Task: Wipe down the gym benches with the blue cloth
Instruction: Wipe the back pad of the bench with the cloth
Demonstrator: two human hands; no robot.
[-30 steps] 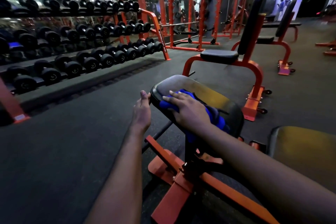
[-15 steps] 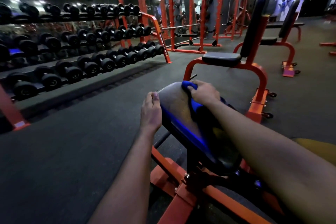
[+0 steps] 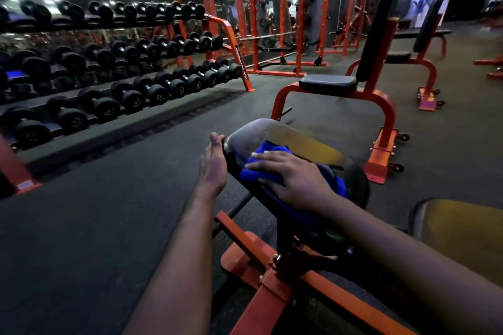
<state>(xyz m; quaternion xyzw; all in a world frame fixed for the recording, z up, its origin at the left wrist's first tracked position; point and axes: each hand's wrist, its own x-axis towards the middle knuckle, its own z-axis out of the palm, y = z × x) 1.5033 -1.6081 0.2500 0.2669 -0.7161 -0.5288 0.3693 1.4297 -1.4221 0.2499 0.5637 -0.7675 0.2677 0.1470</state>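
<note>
A person's right hand [image 3: 288, 179], fingers flat, presses the blue cloth [image 3: 268, 151] onto the near bench pad [image 3: 272, 132], while the left hand [image 3: 213, 166] rests straight-fingered against its edge. The next bench [image 3: 328, 84] and others beyond appear not yet wiped.

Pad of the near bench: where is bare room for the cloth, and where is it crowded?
Bare: the far end of the pad, beyond the cloth and right hand. Also the floor between the pad and the dumbbell rack. Crowded: the pad's left edge, where the left hand rests.
</note>
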